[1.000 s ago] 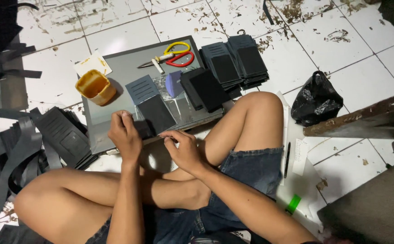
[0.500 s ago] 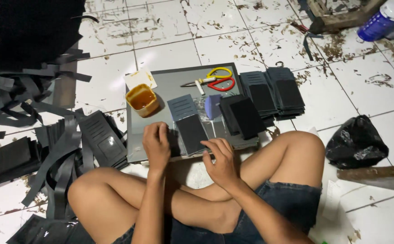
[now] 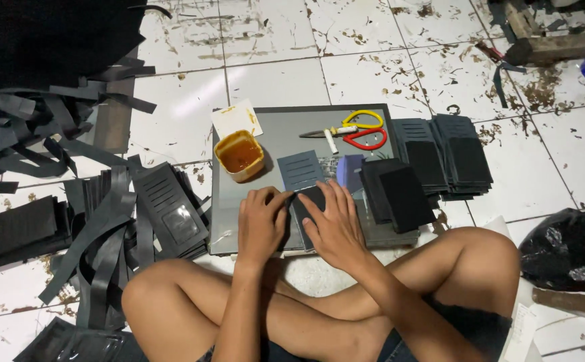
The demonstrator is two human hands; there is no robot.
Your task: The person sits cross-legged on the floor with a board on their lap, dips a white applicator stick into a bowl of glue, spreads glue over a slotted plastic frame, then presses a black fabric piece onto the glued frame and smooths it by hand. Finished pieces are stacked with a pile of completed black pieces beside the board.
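A dark flat piece (image 3: 308, 204), rectangular and matte, lies on the grey board (image 3: 272, 131) on the floor, pressed under both hands. The left hand (image 3: 261, 224) lays its fingers flat along its left edge; the right hand (image 3: 336, 224) spreads its fingers wide over it. A tub of amber glue (image 3: 239, 155) stands near.

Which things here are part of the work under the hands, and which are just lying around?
In use: left hand and right hand pressing a dark rectangular piece on the grey board.
Lying about: red-and-yellow scissors, black plastic bag, loose black strips.
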